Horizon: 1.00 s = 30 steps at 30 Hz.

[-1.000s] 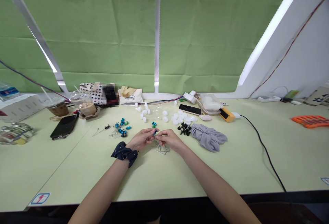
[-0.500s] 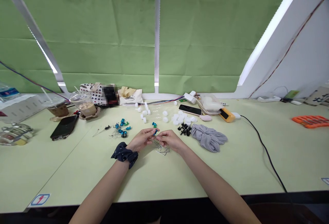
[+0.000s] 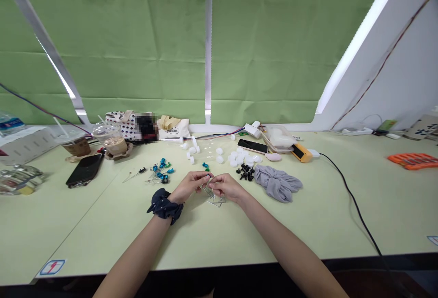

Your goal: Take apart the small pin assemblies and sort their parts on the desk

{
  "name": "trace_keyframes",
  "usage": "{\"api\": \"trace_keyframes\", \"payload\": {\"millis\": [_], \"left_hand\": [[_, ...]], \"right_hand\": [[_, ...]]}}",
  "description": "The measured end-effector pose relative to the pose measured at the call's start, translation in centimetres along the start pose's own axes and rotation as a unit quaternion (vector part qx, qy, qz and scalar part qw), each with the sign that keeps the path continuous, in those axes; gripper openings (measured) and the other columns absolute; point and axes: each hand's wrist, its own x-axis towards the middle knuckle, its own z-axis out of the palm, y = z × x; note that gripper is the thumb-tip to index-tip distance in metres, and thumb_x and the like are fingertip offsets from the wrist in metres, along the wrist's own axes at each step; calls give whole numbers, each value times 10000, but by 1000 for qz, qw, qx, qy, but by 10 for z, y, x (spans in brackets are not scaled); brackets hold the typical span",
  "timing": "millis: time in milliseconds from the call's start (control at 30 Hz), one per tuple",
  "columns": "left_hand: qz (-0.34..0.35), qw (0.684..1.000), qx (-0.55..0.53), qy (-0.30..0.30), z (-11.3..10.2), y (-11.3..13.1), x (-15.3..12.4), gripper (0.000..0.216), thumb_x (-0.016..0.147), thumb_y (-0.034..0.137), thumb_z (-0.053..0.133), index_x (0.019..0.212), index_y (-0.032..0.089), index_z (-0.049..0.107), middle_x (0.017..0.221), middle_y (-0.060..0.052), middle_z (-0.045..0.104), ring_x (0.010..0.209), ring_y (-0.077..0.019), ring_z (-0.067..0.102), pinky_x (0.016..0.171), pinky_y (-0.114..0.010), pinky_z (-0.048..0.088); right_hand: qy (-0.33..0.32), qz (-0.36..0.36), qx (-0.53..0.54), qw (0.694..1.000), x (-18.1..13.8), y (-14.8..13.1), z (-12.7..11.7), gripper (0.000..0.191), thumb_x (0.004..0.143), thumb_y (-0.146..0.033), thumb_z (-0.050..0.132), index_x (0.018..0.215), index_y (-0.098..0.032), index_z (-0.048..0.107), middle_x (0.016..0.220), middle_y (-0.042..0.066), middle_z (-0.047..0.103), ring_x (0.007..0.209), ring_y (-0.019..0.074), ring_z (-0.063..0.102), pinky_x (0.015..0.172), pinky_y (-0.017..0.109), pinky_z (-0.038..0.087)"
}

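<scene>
My left hand (image 3: 189, 185) and my right hand (image 3: 225, 185) meet fingertip to fingertip at the middle of the pale green table (image 3: 219, 229). Between them they pinch a small piece with a blue head and a thin metal stem (image 3: 207, 178); it is mostly hidden by the fingers. A dark dotted scrunchie (image 3: 162, 205) sits on my left wrist. Under the hands lie several thin metal clips (image 3: 215, 197). A loose blue-green piece (image 3: 205, 166) lies just beyond my fingers.
Finished blue and green pins (image 3: 161, 171) lie to the left, white caps (image 3: 239, 157) and black pieces (image 3: 245, 171) behind, a grey scrunchie (image 3: 276, 181) to the right. Two phones (image 3: 84, 169) (image 3: 252, 145), iced drinks (image 3: 110, 138), a black cable (image 3: 356, 206) and an orange tray (image 3: 413, 160) stand farther out.
The blue head between my fingertips is now covered more by the fingers. Both hands stay in the same spot; the view has shifted very slightly.
</scene>
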Motion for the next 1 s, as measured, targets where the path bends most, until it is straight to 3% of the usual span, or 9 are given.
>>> {"api": "trace_keyframes", "payload": {"millis": [133,267,367,467,533,600,767,867,1000], "left_hand": [[-8,999,-11,31,0,-2,1,454,716,470,635,989,108,665,669,-24,541,587,-90,417,469,-179,307],[6,998,-25,53,5,-3,3,473,709,498,627,963,101,669,651,-19,526,570,-85,420,472,-181,332],[19,998,-6,63,8,-5,4,489,724,511,602,984,102,666,624,-9,514,547,-83,416,466,-187,348],[60,994,57,70,8,-5,4,475,753,491,578,1037,118,655,628,-5,537,494,-68,384,451,-189,334],[104,986,110,67,8,-2,2,436,781,465,557,1054,140,655,704,-27,571,514,-73,405,465,-191,339],[148,975,156,55,8,3,-1,387,804,435,540,1043,157,666,775,-49,581,598,-99,461,522,-198,371],[196,958,209,0,6,17,-8,320,822,388,542,1002,166,685,746,-45,555,703,-134,490,626,-222,394],[185,963,193,-16,4,18,-8,327,837,381,521,1031,163,669,753,-41,547,662,-116,487,597,-214,395],[151,977,147,2,3,10,-6,373,837,410,508,1071,152,640,772,-29,523,519,-62,422,471,-188,351]], "right_hand": [[109,-88,-123,982,4,8,8,188,717,-321,593,649,-152,546,512,-30,481,408,71,402,415,207,301],[186,-228,-303,906,4,10,14,141,748,-195,505,610,-169,512,729,25,522,581,112,507,552,241,412],[197,-248,-382,868,2,6,15,140,759,-156,471,621,-177,491,751,30,516,659,133,527,619,254,423],[174,-162,-327,915,1,4,12,119,778,-230,495,669,-181,486,735,13,542,517,103,507,487,229,390],[119,-94,-233,961,1,4,7,148,787,-320,516,735,-182,505,677,-6,553,393,73,435,392,213,323],[53,-52,-136,988,0,2,1,228,769,-397,553,785,-171,528,614,-21,538,346,55,364,357,204,258],[-89,30,-21,995,-3,-5,-8,368,679,-466,657,757,-110,610,477,-74,352,388,28,208,388,197,126],[-79,21,-38,996,-3,-6,-5,363,709,-471,621,729,-109,625,459,-92,245,412,35,150,413,204,117],[14,-68,-160,985,0,-3,1,312,768,-406,535,660,-125,616,452,-59,335,422,59,234,440,213,188]]}}
